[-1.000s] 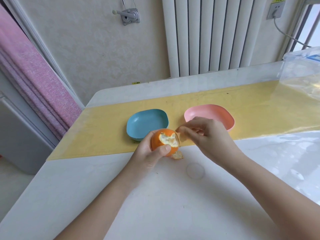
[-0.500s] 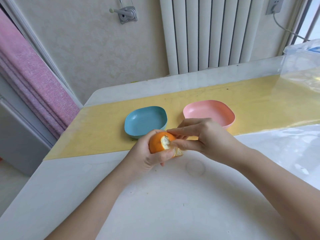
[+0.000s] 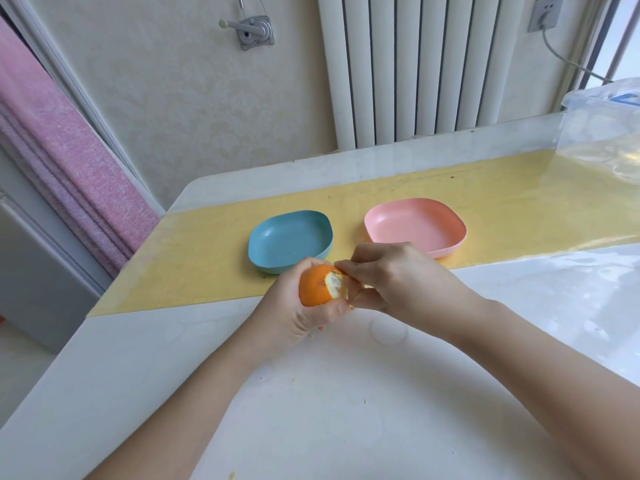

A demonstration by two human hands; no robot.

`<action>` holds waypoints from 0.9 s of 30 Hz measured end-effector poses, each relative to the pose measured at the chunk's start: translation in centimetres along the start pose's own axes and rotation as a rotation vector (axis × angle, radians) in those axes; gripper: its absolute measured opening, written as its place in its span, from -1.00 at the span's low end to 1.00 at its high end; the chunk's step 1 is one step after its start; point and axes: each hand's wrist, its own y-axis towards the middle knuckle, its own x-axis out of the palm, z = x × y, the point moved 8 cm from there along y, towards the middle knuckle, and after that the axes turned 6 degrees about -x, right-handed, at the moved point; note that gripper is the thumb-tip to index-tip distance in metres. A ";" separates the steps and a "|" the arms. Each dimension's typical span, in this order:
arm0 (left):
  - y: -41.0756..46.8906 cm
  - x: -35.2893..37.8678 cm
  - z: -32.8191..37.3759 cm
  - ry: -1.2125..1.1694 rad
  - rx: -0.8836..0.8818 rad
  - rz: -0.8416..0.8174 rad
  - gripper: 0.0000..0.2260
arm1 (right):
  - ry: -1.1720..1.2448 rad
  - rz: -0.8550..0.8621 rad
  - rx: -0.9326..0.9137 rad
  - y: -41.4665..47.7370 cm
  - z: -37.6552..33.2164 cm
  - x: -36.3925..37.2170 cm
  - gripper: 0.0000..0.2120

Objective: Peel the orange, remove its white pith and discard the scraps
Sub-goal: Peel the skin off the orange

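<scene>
R fingers [image 3: 353, 265] curled, pinching peel edge of orange [image 3: 316, 287] next to bared white patch [image 3: 334, 282]; exact grip pt hidden. R hand [image 3: 398, 275] knuckles up. L hand [image 3: 298, 315] wraps orange from left, thumb across near side. Fruit mostly unpeeled, held over white table [image 3: 346, 393], just near of yellow strip [image 3: 194, 258]. On strip beyond: blue dish [image 3: 291, 237] left, pink dish [image 3: 415, 223] right, apart. Clear plastic bag [image 3: 602, 133] far right.

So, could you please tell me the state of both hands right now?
Left hand: grips the orange.
Right hand: pinches the peel at its torn edge.
</scene>
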 end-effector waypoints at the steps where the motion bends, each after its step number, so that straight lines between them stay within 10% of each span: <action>1: 0.0 0.0 0.1 -0.005 0.007 0.003 -0.43 | 0.017 0.022 0.001 0.0 0.0 -0.1 -0.63; 8: -0.5 -0.1 1.0 -0.046 0.049 -0.015 -0.42 | 0.467 0.044 0.201 -0.5 2.1 -0.6 -0.65; 27: -1.1 0.6 1.2 0.057 0.066 0.111 -0.40 | 0.159 0.029 0.098 -0.1 0.4 -0.5 -0.78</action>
